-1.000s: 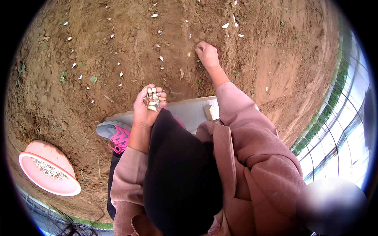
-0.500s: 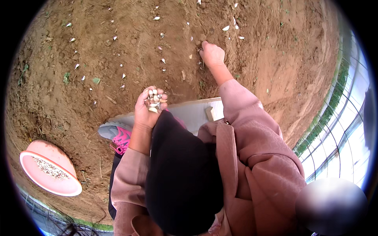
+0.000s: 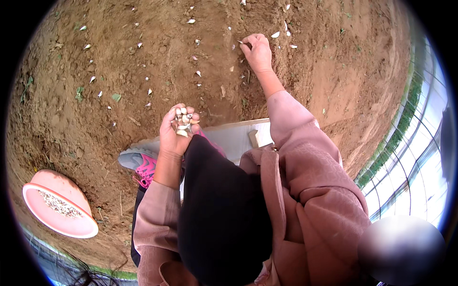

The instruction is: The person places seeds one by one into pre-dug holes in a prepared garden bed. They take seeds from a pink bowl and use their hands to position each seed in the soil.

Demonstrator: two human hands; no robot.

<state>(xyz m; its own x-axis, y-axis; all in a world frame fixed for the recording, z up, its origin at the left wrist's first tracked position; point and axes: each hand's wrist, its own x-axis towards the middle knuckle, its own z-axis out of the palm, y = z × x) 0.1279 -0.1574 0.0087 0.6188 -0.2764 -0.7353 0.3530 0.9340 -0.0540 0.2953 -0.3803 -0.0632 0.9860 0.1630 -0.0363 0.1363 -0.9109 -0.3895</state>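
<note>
Our left hand (image 3: 174,131) is cupped palm-up near our knee, its fingers curled loosely around a small heap of garlic cloves (image 3: 183,123); our right hand (image 3: 257,50) reaches far out over the tilled soil (image 3: 143,62), thumb and forefinger pinched shut on a single clove (image 3: 241,43) at the ground; we judge each clove light, hard and dry-skinned, small enough to slip from a loose cup, so the sensible hold is a pinch across its plump sides with the tip free; the cloves look pale cream to tan, teardrop-shaped, some with papery skin; more white cloves (image 3: 191,21) lie dotted in rows across the brown earth; a pink basin (image 3: 71,224) holding further cloves sits on the soil at lower left, well apart from both hands; a grey-and-pink shoe (image 3: 140,159) shows beneath the left wrist
</note>
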